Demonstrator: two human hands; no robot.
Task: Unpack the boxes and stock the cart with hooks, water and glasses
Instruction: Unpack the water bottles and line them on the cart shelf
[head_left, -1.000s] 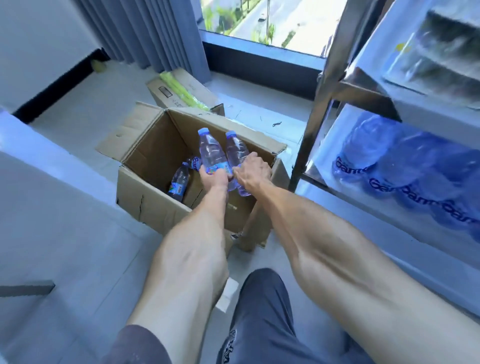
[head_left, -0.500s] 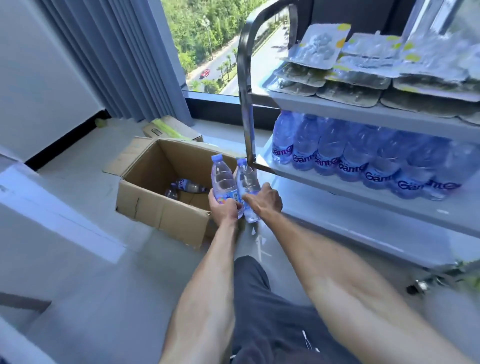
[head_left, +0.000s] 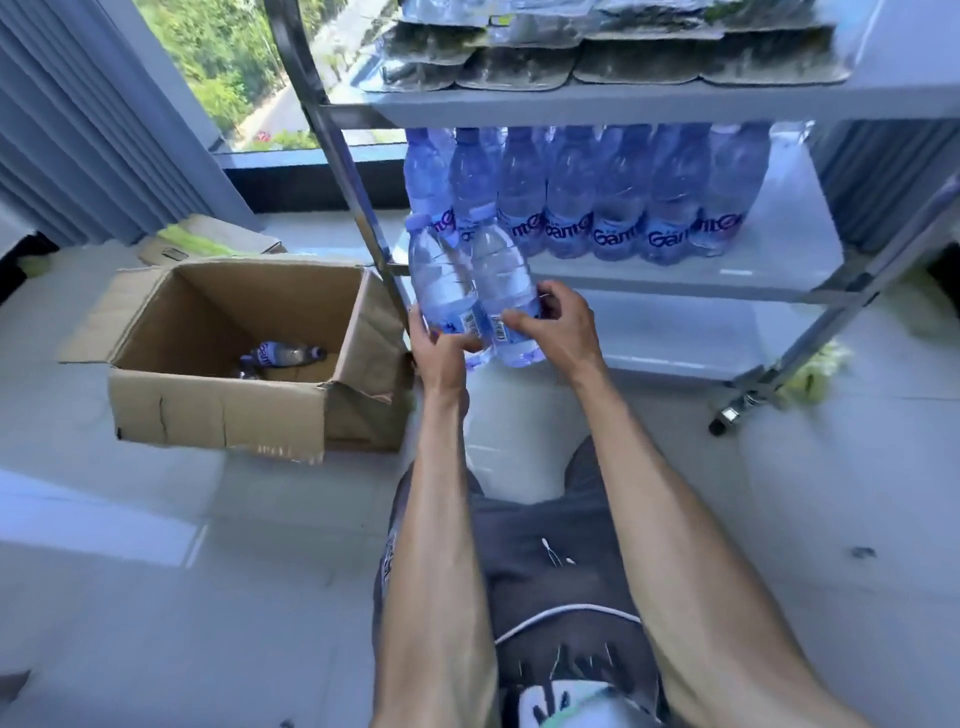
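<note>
Bare forearms, dark shorts (head_left: 545, 561) with white drawstring.

Two clear water bottles, the left bottle (head_left: 441, 280) and the right bottle (head_left: 506, 288), stand nearly upright and pressed side by side, blue caps up, barcode labels facing the camera. The left hand (head_left: 441, 353) grips the first low down; the right hand (head_left: 558, 322) curls round the second. They are held just in front of the cart (head_left: 675, 280), whose middle shelf carries a row of upright bottles (head_left: 618, 208). The open cardboard box (head_left: 223, 405) on the floor holds a lying bottle (head_left: 283, 355).
</note>
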